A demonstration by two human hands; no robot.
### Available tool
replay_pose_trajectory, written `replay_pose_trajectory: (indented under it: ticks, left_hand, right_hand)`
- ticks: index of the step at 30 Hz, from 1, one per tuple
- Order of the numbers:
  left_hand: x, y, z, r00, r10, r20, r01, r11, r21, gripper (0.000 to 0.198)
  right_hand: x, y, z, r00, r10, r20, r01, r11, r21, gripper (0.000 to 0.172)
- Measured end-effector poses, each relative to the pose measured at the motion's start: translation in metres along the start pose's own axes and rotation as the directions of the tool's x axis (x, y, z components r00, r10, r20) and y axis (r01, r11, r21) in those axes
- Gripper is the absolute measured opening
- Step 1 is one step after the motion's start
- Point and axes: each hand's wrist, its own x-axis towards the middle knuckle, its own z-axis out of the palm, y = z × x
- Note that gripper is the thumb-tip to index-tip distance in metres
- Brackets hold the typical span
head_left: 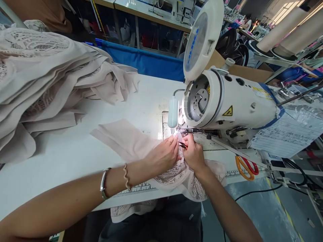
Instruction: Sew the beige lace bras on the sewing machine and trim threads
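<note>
Under the lit needle area of the sewing machine, my left hand pinches the edge of a pale pink lace garment piece. Close against it on the right, my right hand is closed around small thread snips, whose dark blades point left toward the cloth. The right fingers also seem to touch the fabric edge. A plain panel of the cloth spreads left over the table, while the lace part hangs over the front edge onto my lap. The fingertips partly hide the stitching spot.
A tall stack of similar lace pieces lies at the left. A small lamp stands by the needle. Orange-handled scissors hang right of the hands. A ruler strip runs along the table's front edge; blue cloth hangs behind.
</note>
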Motion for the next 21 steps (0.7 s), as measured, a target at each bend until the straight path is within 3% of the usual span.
replay_pose_trajectory:
  ticks: [8,13,21]
  left_hand:
    - [0.002,-0.011,-0.004,0.996,-0.067,0.064,0.082,0.956,-0.283,0.036]
    - [0.000,-0.013,-0.002,0.992,-0.108,0.063,0.122,0.941,-0.317,0.052]
    - [-0.002,-0.017,-0.001,0.990,-0.125,0.071,0.138,0.965,-0.222,0.060]
  right_hand:
    - [-0.002,0.000,0.001,0.948,-0.274,-0.160,0.260,0.960,-0.103,0.030]
    - [-0.005,0.004,0.001,0.958,-0.268,-0.100,0.253,0.958,-0.139,0.036]
    - [-0.004,0.003,0.000,0.984,-0.170,0.060,0.178,0.964,-0.195,0.046]
